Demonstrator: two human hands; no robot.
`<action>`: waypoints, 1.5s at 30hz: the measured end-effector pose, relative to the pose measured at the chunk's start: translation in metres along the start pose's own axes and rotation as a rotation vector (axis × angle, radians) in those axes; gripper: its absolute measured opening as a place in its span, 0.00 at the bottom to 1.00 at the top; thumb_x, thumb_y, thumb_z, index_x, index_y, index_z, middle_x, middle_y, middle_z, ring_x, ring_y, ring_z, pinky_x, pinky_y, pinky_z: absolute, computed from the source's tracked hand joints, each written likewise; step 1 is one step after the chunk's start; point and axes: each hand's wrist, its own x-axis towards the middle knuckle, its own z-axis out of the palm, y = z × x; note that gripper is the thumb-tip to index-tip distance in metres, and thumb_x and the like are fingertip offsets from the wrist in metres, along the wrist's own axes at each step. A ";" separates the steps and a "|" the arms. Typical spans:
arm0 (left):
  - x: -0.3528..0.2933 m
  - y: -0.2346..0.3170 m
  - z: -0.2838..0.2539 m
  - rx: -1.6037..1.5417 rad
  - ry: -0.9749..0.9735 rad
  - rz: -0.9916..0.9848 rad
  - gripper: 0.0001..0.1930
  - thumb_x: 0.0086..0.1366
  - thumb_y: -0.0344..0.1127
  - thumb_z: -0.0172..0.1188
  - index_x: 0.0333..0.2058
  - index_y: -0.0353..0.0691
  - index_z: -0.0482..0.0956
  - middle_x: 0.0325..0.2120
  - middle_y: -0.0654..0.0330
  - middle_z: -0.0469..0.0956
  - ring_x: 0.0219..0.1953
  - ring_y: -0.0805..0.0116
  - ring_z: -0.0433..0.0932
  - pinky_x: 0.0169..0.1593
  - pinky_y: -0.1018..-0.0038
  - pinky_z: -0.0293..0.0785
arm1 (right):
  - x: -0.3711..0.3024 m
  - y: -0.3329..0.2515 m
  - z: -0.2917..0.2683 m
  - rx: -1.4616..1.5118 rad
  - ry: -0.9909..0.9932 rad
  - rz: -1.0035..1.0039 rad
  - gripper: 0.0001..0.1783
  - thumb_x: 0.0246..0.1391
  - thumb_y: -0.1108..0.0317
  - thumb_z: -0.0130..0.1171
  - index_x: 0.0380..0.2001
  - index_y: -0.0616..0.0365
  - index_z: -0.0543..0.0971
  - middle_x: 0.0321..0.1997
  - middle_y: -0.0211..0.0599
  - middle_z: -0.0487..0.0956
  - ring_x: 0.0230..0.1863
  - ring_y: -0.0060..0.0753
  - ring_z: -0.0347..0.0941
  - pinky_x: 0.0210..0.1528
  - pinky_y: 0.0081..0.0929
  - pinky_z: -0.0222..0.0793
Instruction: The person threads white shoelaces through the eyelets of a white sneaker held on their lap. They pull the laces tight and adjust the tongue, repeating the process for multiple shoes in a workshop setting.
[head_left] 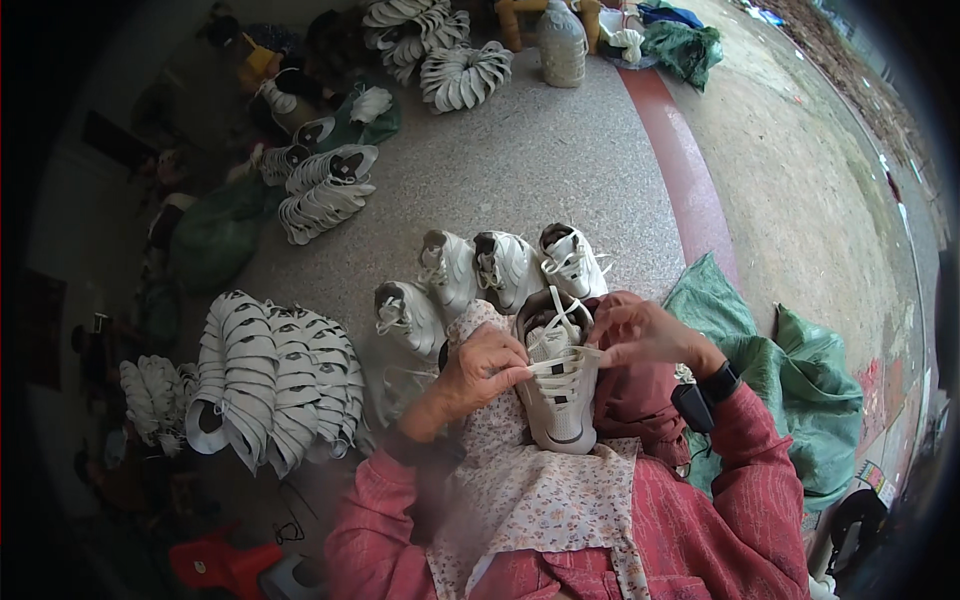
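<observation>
A white sneaker [560, 405] rests on my lap, its toe pointing toward me and its opening away. White lace [563, 362] crosses its tongue in several rows. My left hand [482, 368] pinches a stretch of this lace at the shoe's left side. On the other side, the thumb and fingers of my right hand [640, 335] are closed on the lace near the upper eyelets. Just beyond the shoe, several similar laced sneakers [508, 268] stand on the floor.
Stacked white shoe uppers [290, 375] stand at my left, with further stacks [465, 75] farther off. Green sacks [800, 375] lie at my right. A plastic jug [562, 45] stands at the far side. A red stool [225, 562] is at lower left. People sit at far left.
</observation>
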 end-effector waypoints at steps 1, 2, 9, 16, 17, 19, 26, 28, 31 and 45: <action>0.000 0.001 0.000 -0.059 -0.019 -0.025 0.05 0.61 0.34 0.68 0.31 0.40 0.85 0.32 0.62 0.80 0.44 0.65 0.76 0.51 0.69 0.69 | -0.003 0.002 0.005 -0.004 0.008 -0.008 0.12 0.52 0.60 0.72 0.36 0.54 0.85 0.32 0.26 0.75 0.35 0.24 0.72 0.38 0.23 0.69; 0.002 0.000 -0.001 -0.075 -0.035 -0.051 0.05 0.61 0.34 0.68 0.32 0.40 0.85 0.31 0.63 0.80 0.42 0.66 0.76 0.50 0.70 0.69 | -0.004 0.009 0.012 -0.006 0.018 -0.018 0.11 0.51 0.62 0.73 0.35 0.54 0.85 0.32 0.25 0.75 0.35 0.23 0.71 0.38 0.23 0.69; 0.003 0.008 -0.004 -0.505 -0.059 -0.564 0.07 0.64 0.36 0.67 0.30 0.40 0.85 0.32 0.65 0.80 0.42 0.70 0.75 0.49 0.73 0.69 | -0.002 0.004 0.006 0.036 -0.014 0.046 0.12 0.46 0.70 0.75 0.36 0.55 0.86 0.36 0.27 0.75 0.41 0.25 0.72 0.42 0.24 0.70; 0.010 -0.001 -0.004 -0.126 -0.076 -0.030 0.15 0.68 0.43 0.63 0.29 0.37 0.86 0.47 0.63 0.75 0.52 0.73 0.69 0.51 0.73 0.69 | 0.000 0.002 0.006 -0.279 -0.048 -0.231 0.13 0.46 0.72 0.70 0.39 0.55 0.85 0.39 0.33 0.80 0.42 0.37 0.77 0.47 0.32 0.74; 0.011 -0.002 -0.006 -0.296 -0.109 -0.117 0.17 0.69 0.45 0.61 0.28 0.37 0.85 0.49 0.61 0.75 0.52 0.72 0.71 0.55 0.71 0.65 | -0.001 0.002 0.005 -0.289 -0.058 -0.213 0.13 0.45 0.73 0.69 0.38 0.54 0.85 0.38 0.33 0.79 0.42 0.37 0.77 0.47 0.33 0.73; 0.012 -0.003 -0.012 -0.631 -0.171 -0.293 0.22 0.71 0.50 0.57 0.27 0.36 0.84 0.52 0.57 0.76 0.51 0.71 0.74 0.64 0.67 0.58 | -0.002 0.002 0.003 -0.311 -0.075 -0.179 0.13 0.45 0.74 0.68 0.37 0.52 0.85 0.36 0.32 0.77 0.43 0.39 0.75 0.47 0.36 0.72; 0.024 -0.011 -0.017 -0.645 -0.284 -0.409 0.29 0.72 0.57 0.51 0.30 0.34 0.84 0.54 0.55 0.77 0.50 0.68 0.75 0.65 0.64 0.59 | 0.010 -0.001 0.015 -0.569 0.188 -0.365 0.09 0.44 0.71 0.67 0.33 0.54 0.82 0.38 0.31 0.78 0.40 0.36 0.77 0.44 0.33 0.72; 0.031 -0.007 -0.021 -0.602 -0.306 -0.365 0.29 0.72 0.58 0.51 0.33 0.34 0.85 0.53 0.55 0.78 0.50 0.67 0.76 0.65 0.64 0.59 | 0.017 -0.002 0.022 -0.717 0.350 -0.411 0.08 0.44 0.70 0.66 0.30 0.55 0.80 0.40 0.32 0.77 0.39 0.34 0.75 0.42 0.32 0.71; 0.034 -0.002 -0.027 -0.537 -0.322 -0.359 0.29 0.71 0.58 0.51 0.37 0.34 0.85 0.50 0.56 0.80 0.52 0.64 0.75 0.65 0.64 0.58 | 0.020 -0.002 0.022 -1.027 0.360 -0.527 0.08 0.43 0.69 0.65 0.29 0.54 0.79 0.44 0.32 0.76 0.39 0.31 0.74 0.41 0.31 0.69; 0.068 0.000 -0.024 -0.238 -0.271 -0.271 0.15 0.70 0.43 0.59 0.40 0.35 0.84 0.42 0.59 0.82 0.48 0.68 0.77 0.54 0.71 0.70 | -0.018 0.028 0.047 0.063 0.413 -0.105 0.22 0.47 0.69 0.61 0.48 0.58 0.73 0.39 0.36 0.73 0.40 0.36 0.74 0.46 0.33 0.72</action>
